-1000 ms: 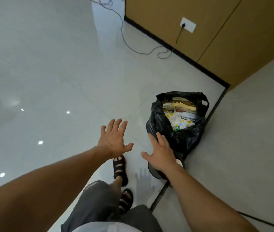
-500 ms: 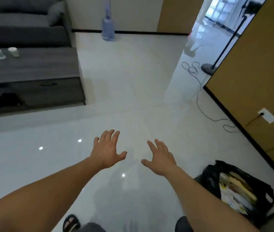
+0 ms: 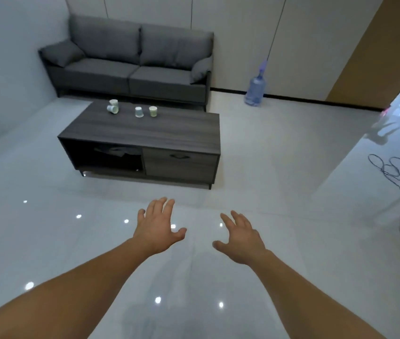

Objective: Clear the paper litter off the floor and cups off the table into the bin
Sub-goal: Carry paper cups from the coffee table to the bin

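Sofa behind table. Saw cups on top: three standing, one tipped over. Left hand, right hand splayed, empty.

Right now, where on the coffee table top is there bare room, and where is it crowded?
Bare: the whole front strip of the coffee table toward the camera, and its right end beyond the greenish cup. Crowded: the back-left edge by the sofa, where four cups cluster, a tipped cup among them.
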{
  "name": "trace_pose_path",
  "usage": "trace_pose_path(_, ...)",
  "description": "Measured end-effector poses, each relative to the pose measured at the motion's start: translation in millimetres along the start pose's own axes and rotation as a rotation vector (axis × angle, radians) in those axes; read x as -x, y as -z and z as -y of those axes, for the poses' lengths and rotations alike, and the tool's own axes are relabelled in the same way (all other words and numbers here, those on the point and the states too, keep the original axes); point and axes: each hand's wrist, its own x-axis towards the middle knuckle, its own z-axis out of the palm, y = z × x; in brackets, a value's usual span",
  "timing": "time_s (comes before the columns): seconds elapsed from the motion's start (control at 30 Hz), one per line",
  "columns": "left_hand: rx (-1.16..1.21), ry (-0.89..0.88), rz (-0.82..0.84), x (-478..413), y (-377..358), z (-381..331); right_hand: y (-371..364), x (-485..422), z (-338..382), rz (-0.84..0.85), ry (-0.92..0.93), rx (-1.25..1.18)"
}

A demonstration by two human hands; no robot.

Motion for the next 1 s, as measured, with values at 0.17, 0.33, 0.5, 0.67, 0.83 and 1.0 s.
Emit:
trace_pose_path(0.17,0.025,0.080,-0.018,-53.4,3.6,31.9,10.9,-77.8,40.6,-0.017,0.098,0.057)
trace_pose_path(0.33,0.019,0.163,-0.019,-118.4,10.1,67.4,24.6,-176.9,67.5,0.020,0.170,0.071)
trace_pose_path(0.5,0.011,0.292,-0.045,-174.3,30.1,113.6,53.5,-267.9,107.5,0.049,0.292,0.091)
trace_pose_path(0.67,0.036,0.384,-0.078,-216.0,45.4,152.6,76.6,-340.6,154.1,0.078,0.378,0.107)
trace_pose_path(0.83,0.043,0.442,-0.084,-268.8,55.1,206.9,87.7,-410.9,209.0,0.103,0.434,0.138)
trace_pose_path(1.0,0.047,0.392,-0.086,-345.1,66.2,273.1,100.7,-487.3,259.1,0.122,0.402,0.140)
